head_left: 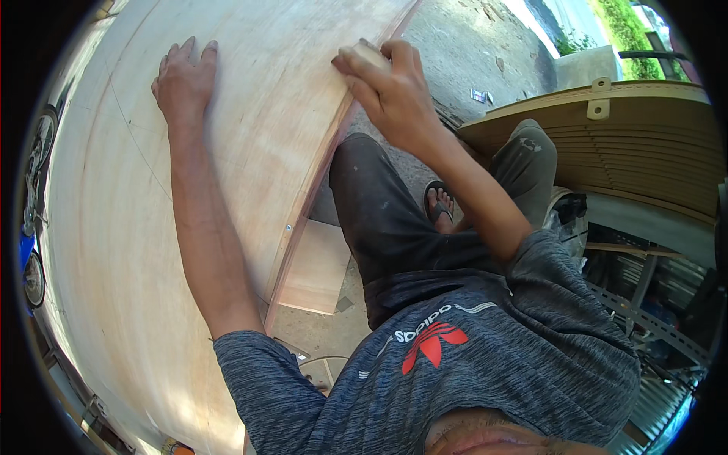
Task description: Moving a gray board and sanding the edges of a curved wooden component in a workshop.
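Observation:
A large pale plywood panel (258, 129) fills the left side, its long edge running past my legs. My left hand (184, 80) lies flat on its surface, fingers spread and holding nothing. Over the panel's right edge, my right hand (390, 87) is curled around a small tan block (371, 54), perhaps wood. Only a part of that block shows between thumb and fingers; its underside is hidden. A screw head (289, 227) sits near the panel's edge.
Below the panel, a smaller plywood piece (315, 265) shows beside my leg. A brown slatted panel (599, 140) stands at the right, by metal framing (644, 303). A small packet (480, 96) lies on the concrete floor (470, 53). Bicycle wheels (34, 279) show at far left.

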`<act>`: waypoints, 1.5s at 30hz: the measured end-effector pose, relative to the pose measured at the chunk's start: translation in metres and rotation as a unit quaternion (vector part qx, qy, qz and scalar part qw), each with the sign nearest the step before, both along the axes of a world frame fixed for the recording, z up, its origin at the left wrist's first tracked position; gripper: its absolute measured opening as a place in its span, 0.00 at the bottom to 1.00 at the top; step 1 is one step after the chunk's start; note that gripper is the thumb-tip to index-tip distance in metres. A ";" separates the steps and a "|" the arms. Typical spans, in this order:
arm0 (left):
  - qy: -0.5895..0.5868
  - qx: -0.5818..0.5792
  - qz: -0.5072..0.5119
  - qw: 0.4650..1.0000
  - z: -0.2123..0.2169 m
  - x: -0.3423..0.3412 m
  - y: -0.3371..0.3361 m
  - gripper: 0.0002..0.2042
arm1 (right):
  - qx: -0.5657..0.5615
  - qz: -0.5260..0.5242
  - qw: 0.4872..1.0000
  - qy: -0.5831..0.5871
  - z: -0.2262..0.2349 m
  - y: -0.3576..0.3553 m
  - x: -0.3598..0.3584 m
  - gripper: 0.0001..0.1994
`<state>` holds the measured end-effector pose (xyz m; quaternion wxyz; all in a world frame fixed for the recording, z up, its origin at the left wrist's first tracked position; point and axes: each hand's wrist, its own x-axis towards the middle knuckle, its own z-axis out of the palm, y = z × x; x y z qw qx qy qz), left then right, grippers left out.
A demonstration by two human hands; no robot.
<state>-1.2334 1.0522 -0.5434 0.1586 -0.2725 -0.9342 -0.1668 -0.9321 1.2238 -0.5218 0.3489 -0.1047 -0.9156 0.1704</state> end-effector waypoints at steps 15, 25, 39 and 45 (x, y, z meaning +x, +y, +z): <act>-0.002 0.039 -0.028 0.999 0.008 -0.008 0.030 0.32 | -0.072 0.007 0.972 -0.221 0.046 0.102 -0.033 0.18; -0.065 0.046 0.066 0.995 0.076 0.060 0.038 0.20 | 0.002 -0.055 0.995 -0.078 0.039 0.086 -0.043 0.13; -0.140 0.032 0.071 0.987 0.078 0.063 0.037 0.25 | -0.037 0.013 0.998 -0.051 0.038 0.042 -0.025 0.13; -0.150 0.024 0.060 0.987 0.077 0.059 0.038 0.27 | 0.033 0.021 0.998 -0.057 0.023 0.029 -0.002 0.13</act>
